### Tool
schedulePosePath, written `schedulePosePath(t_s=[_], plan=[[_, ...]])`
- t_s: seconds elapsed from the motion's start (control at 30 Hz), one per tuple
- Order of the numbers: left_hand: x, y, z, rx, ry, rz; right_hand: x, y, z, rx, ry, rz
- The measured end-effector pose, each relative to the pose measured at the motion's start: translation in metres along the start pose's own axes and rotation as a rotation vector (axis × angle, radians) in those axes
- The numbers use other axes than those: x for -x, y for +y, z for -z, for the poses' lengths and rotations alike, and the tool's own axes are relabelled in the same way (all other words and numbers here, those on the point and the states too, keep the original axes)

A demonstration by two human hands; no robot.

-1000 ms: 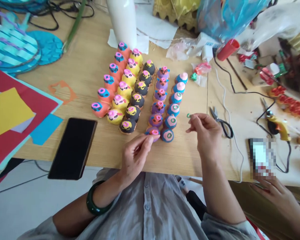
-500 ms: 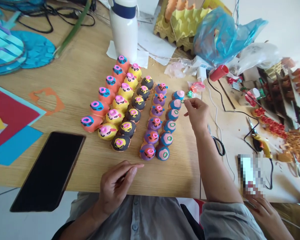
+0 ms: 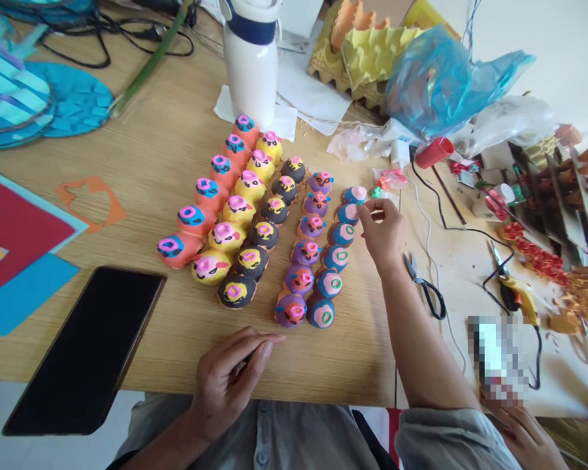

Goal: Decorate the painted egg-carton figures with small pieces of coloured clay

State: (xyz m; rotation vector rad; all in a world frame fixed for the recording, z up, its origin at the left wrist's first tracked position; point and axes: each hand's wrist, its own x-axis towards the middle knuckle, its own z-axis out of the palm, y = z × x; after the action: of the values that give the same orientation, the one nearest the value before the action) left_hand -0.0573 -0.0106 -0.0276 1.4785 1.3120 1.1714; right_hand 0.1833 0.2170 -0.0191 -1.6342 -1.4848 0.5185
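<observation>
Several rows of painted domes stand on the table, decorated with soft clay pieces. At the right is the row of blue domes [image 3: 336, 258] with pink patches; most of the nearer ones carry a green ring. My right hand [image 3: 383, 232] is pinched at the second-farthest blue dome [image 3: 347, 215], its fingertips touching or nearly touching it. The small green ring it held is hidden by the fingers now. My left hand [image 3: 232, 375] rests closed near the table's front edge, thumb against index finger, below the purple domes [image 3: 302, 279]. Whether it pinches anything is unclear.
Left of these run black domes [image 3: 263, 235], yellow domes [image 3: 238, 207] and orange domes [image 3: 195, 219]. A tablet [image 3: 85, 349] lies front left, a white bottle [image 3: 251, 72] behind. Scissors [image 3: 426, 287] and cables lie right, beside another person's hand [image 3: 524, 431]. Egg trays [image 3: 367, 55] stand behind.
My right hand has moved slightly left onto the second-farthest blue dome, and the green ring at its fingertips no longer shows. The view has shifted a little; my left hand keeps its pose.
</observation>
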Motion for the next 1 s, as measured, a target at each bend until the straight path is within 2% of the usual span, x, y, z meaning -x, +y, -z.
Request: schedulePosePath(t_s=[0.17,0.6,0.87,0.93,1.0], plan=[[0.003,-0.003,-0.001,0.003,0.000,-0.001,0.002,-0.002,-0.002,-0.133,-0.006,-0.072],[-0.003,0.002,0.000,-0.014,-0.003,-0.047,0.002,-0.005,0.004,-0.145,-0.037,-0.096],[0.001,-0.003,-0.001,-0.008,-0.020,-0.052,0.005,0.001,0.006,-0.072,-0.041,0.038],[0.002,-0.003,-0.001,-0.005,-0.026,-0.055,0.008,0.003,0.008,-0.005,-0.047,0.137],[0.001,-0.003,-0.001,-0.007,-0.026,-0.061,0.011,0.004,0.012,0.178,-0.018,0.316]])
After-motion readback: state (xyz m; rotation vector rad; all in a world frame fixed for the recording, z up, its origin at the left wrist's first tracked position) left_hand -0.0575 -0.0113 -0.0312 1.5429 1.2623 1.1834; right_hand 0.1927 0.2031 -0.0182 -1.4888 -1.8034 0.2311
